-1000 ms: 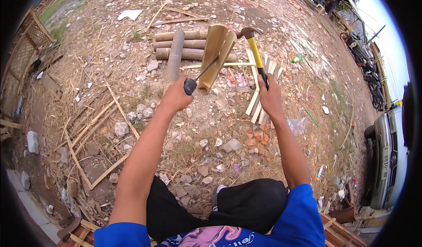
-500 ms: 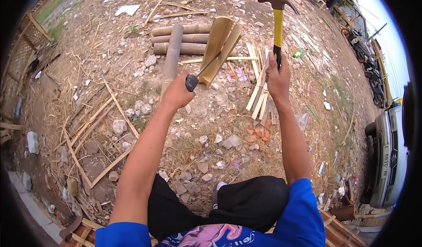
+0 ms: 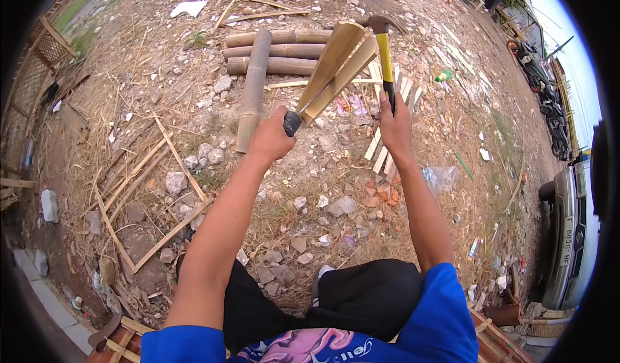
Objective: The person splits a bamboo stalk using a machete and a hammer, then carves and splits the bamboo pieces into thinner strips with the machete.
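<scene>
Split bamboo leans ahead of the left hand, between the bamboo poles and the hammer, a knife set into it. The left grip is clamped on the knife's handle; the right hand clasps the hammer. An off-line blow could glance toward the left hand; a twisted blade might send the crack astray or topple the piece.

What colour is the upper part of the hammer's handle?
Yellow; the claw hammer's handle shows best in the head view.
</scene>
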Available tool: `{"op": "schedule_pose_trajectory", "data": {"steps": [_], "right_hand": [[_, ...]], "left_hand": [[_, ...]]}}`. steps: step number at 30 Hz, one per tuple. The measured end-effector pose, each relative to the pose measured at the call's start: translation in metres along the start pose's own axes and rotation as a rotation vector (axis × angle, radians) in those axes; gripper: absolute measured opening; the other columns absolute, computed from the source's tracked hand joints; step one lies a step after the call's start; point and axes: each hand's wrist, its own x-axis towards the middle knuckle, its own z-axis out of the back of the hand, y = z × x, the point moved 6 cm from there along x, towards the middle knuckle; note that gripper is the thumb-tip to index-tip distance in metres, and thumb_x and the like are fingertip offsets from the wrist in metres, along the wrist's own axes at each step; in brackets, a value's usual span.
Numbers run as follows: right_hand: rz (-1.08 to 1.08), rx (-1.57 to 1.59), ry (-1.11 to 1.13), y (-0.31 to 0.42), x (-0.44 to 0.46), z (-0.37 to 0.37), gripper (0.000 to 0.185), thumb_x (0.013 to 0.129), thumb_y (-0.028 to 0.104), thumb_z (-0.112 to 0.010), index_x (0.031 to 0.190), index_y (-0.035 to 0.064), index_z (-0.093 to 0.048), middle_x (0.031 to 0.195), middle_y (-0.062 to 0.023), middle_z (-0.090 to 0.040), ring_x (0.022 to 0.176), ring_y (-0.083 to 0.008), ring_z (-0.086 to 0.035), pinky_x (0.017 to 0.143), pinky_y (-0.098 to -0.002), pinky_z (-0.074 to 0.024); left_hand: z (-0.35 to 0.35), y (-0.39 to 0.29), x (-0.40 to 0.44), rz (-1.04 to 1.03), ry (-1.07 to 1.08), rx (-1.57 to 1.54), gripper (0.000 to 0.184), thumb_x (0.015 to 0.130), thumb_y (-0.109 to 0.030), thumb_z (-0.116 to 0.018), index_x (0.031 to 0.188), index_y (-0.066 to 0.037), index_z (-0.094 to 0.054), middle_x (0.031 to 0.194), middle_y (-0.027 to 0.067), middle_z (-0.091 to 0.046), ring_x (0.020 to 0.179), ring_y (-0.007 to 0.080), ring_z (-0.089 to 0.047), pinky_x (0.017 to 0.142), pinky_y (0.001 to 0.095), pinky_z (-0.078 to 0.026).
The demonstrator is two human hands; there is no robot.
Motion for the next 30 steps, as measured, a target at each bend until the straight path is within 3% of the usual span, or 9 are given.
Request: {"op": "schedule_pose_trajectory", "data": {"steps": [5,10,15,16,19,22,25,27,30], "right_hand": [[-0.027,-0.253,0.130,-0.078,-0.024,-0.048,0.030,0.099,0.031,-0.053,0.100,0.0013,-0.053,0.074,-0.0249,-0.059,0.071,-0.0441,-0.058,0.066,-0.0491,-0.0426],[-0.060,-0.199,0.082,-0.039,-0.022,-0.020,0.030,0.099,0.031,-0.054,0.095,0.0012,-0.052,0.075,-0.0249,-0.059,0.071,-0.0445,-0.056,0.065,-0.0484,-0.0416],[-0.011,0.206,-0.120,-0.009,0.008,0.021,0.036,0.102,0.034,-0.052,0.092,-0.0002,-0.054,0.064,-0.0060,-0.049,0.060,-0.0163,-0.048,0.057,-0.0367,-0.0394],[-0.017,0.301,-0.128,-0.015,0.006,0.019,0.033,0.101,0.031,-0.053,0.093,-0.0003,-0.054,0.065,-0.0103,-0.053,0.060,-0.0218,-0.052,0.060,-0.0384,-0.0416],[0.053,-0.138,-0.041,-0.052,-0.019,-0.018,0.029,0.100,0.029,-0.055,0.096,-0.0002,-0.055,0.069,-0.0169,-0.057,0.063,-0.0293,-0.055,0.063,-0.0413,-0.0433],[-0.116,-0.297,0.168,-0.064,-0.022,-0.027,0.031,0.099,0.031,-0.053,0.098,0.0010,-0.056,0.074,-0.0231,-0.060,0.069,-0.0377,-0.059,0.066,-0.0462,-0.0439],[-0.066,-0.162,0.020,-0.048,-0.018,-0.018,0.033,0.099,0.033,-0.054,0.096,0.0004,-0.057,0.074,-0.0220,-0.060,0.069,-0.0382,-0.059,0.066,-0.0465,-0.0438],[-0.018,-0.111,-0.053,-0.018,-0.016,0.001,0.033,0.100,0.032,-0.055,0.096,-0.0004,-0.057,0.069,-0.0154,-0.057,0.063,-0.0253,-0.055,0.062,-0.0407,-0.0429],[0.003,-0.047,-0.057,-0.020,-0.014,0.000,0.031,0.101,0.030,-0.054,0.099,-0.0011,-0.057,0.068,-0.0142,-0.055,0.062,-0.0229,-0.053,0.061,-0.0397,-0.0425]], "left_hand": [[-0.007,-0.009,-0.001,0.035,0.019,0.059,0.049,0.074,-0.011,-0.069,0.119,-0.010,-0.049,0.101,0.0225,-0.067,0.099,0.0421,-0.064,0.082,0.0491,-0.050],[-0.016,-0.004,0.000,0.010,0.024,0.080,0.051,0.076,-0.013,-0.066,0.122,-0.014,-0.046,0.100,0.0230,-0.068,0.098,0.0430,-0.065,0.084,0.0526,-0.051],[-0.014,0.002,0.004,0.034,0.041,0.031,0.048,0.076,-0.012,-0.067,0.118,-0.012,-0.046,0.099,0.0227,-0.068,0.097,0.0430,-0.065,0.083,0.0524,-0.051],[-0.012,0.004,0.006,0.031,0.017,0.017,0.048,0.075,-0.011,-0.067,0.118,-0.011,-0.047,0.098,0.0235,-0.067,0.096,0.0437,-0.064,0.082,0.0518,-0.050],[-0.014,0.007,0.005,0.039,-0.004,-0.002,0.049,0.073,-0.010,-0.069,0.117,-0.008,-0.049,0.095,0.0250,-0.067,0.096,0.0451,-0.063,0.080,0.0504,-0.049],[-0.009,0.010,0.006,0.062,0.019,0.026,0.050,0.073,-0.010,-0.069,0.119,-0.009,-0.049,0.099,0.0238,-0.067,0.097,0.0441,-0.064,0.082,0.0505,-0.049],[-0.013,0.020,0.000,0.063,0.013,0.008,0.050,0.074,-0.011,-0.068,0.121,-0.012,-0.049,0.105,0.0218,-0.067,0.100,0.0425,-0.064,0.084,0.0517,-0.050],[-0.014,0.026,0.005,0.059,0.011,-0.007,0.051,0.074,-0.011,-0.068,0.122,-0.013,-0.050,0.107,0.0218,-0.067,0.101,0.0423,-0.064,0.085,0.0515,-0.050],[-0.012,0.019,0.002,0.065,0.010,0.012,0.051,0.075,-0.012,-0.068,0.122,-0.013,-0.050,0.108,0.0222,-0.066,0.103,0.0420,-0.063,0.086,0.0510,-0.050]]}}
